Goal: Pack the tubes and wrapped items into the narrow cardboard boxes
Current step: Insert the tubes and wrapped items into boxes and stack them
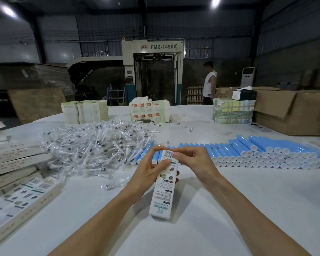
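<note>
Nearest, over the white table, both hands hold one narrow box, which stands on end and leans a little. Whether its near end touches the table I cannot tell. The left hand grips the upper part, fingers curled behind it and thumb across the printed front. The right hand pinches the top end by the barcode, thumb and fingertips closed together on it.

At the near left lie more narrow boxes, stacked flat in rows. Just beyond the hands, to the left, spreads a heap of wrapped items in clear plastic. To the right, blue tubes with white caps lie side by side in a long layered bank.

Farther off on the table stand stacks of flat cartons, a taped bundle and big brown cardboard boxes. Behind all this is a tall machine marked FMZ-1450A, and a person in a white top stands beside it.
</note>
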Demonstrator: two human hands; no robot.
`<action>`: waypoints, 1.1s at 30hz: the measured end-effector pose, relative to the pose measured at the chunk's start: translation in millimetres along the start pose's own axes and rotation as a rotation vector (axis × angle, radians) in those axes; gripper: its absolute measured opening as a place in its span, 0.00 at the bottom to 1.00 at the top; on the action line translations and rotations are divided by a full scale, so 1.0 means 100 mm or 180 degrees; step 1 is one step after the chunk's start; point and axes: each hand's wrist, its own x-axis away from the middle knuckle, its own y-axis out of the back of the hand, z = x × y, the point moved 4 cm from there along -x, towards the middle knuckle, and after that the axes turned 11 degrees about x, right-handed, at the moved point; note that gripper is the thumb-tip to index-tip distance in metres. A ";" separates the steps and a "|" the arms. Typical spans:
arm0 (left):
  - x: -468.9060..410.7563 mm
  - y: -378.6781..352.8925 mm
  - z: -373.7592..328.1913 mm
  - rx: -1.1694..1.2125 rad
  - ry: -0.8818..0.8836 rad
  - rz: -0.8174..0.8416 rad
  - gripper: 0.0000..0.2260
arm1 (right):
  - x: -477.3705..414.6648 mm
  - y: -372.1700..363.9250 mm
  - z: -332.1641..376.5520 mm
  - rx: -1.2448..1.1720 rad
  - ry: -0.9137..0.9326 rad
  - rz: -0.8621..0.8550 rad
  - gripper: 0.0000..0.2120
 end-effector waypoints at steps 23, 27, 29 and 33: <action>-0.09 0.18 0.01 0.0508 -0.0188 -0.0464 0.20 | 0.45 -0.28 -0.12 -0.0736 -0.1243 0.0659 0.24; -0.03 0.02 0.04 -0.0452 -0.0456 -0.0180 0.17 | 0.66 0.09 -0.02 0.0134 -0.1073 0.0099 0.23; 0.01 -0.03 0.06 -0.1135 -0.0718 -0.0042 0.16 | 0.75 0.45 0.08 0.0715 -0.0876 -0.0306 0.21; 0.06 -0.08 0.16 -0.2262 -0.0947 0.0251 0.13 | 0.99 1.46 0.34 0.1912 -0.0719 -0.1088 0.17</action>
